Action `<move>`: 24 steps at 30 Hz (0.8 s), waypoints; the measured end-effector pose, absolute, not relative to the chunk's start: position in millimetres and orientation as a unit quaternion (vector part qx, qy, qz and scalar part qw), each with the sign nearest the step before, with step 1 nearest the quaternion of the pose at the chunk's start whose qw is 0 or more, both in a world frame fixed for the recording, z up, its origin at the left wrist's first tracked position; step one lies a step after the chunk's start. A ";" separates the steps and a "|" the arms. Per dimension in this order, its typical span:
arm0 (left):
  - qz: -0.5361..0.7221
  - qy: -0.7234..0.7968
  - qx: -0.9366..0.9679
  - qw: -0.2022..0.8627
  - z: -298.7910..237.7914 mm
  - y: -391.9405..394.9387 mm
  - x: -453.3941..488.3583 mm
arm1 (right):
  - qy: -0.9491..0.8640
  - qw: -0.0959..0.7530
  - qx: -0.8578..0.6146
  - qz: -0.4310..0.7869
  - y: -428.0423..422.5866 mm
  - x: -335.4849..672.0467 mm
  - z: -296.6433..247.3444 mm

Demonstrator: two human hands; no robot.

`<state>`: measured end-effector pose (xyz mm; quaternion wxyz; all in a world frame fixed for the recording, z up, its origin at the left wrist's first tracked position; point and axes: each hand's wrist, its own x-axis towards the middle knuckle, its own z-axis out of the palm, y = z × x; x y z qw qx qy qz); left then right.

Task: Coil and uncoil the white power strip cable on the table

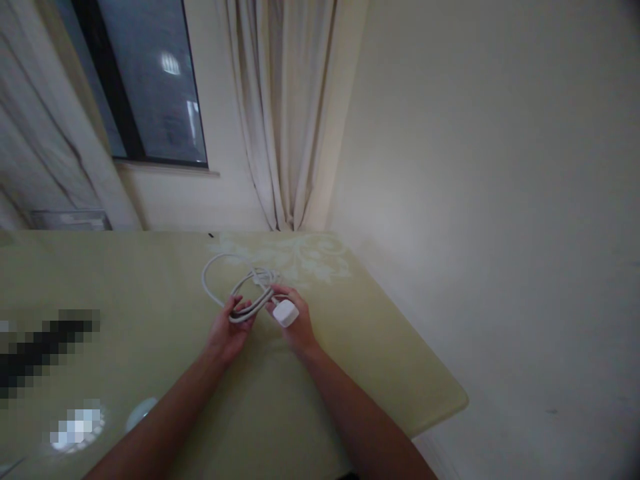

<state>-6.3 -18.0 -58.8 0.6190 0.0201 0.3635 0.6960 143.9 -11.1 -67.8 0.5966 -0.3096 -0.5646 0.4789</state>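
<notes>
A white cable (215, 273) lies partly looped on the pale green table (390, 353), its far loop resting on the tabletop. My left hand (227, 333) is closed around a bundle of the cable's folded strands. My right hand (295, 327) pinches the white plug block (286, 313) at the cable's end, just right of the bundle. Both hands sit close together above the middle of the table.
The table's right edge and rounded corner (457, 400) lie close to a bare wall. Curtains (280, 113) and a dark window (150, 80) stand behind the far edge. A blurred-out patch (45, 347) and a light reflection (75, 427) show at the left.
</notes>
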 end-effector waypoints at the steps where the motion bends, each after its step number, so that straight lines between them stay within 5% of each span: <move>1: 0.700 0.365 0.010 0.613 -56.3 -17.4 -9.1 | -0.547 0.597 -0.295 0.507 -10.1 144.9 -67.7; 9: 0.729 0.358 -0.023 0.583 -44.1 -14.1 -28.9 | -0.453 0.441 -0.279 0.723 -1.7 146.5 -79.4; 15: 0.744 0.337 -0.022 0.576 -41.0 -13.9 -27.9 | -0.555 0.449 -0.320 0.623 -11.0 133.8 -93.9; 24: 0.729 0.289 0.026 0.620 -35.7 -24.6 -26.5 | -0.574 0.413 -0.269 0.654 -23.2 128.5 -93.4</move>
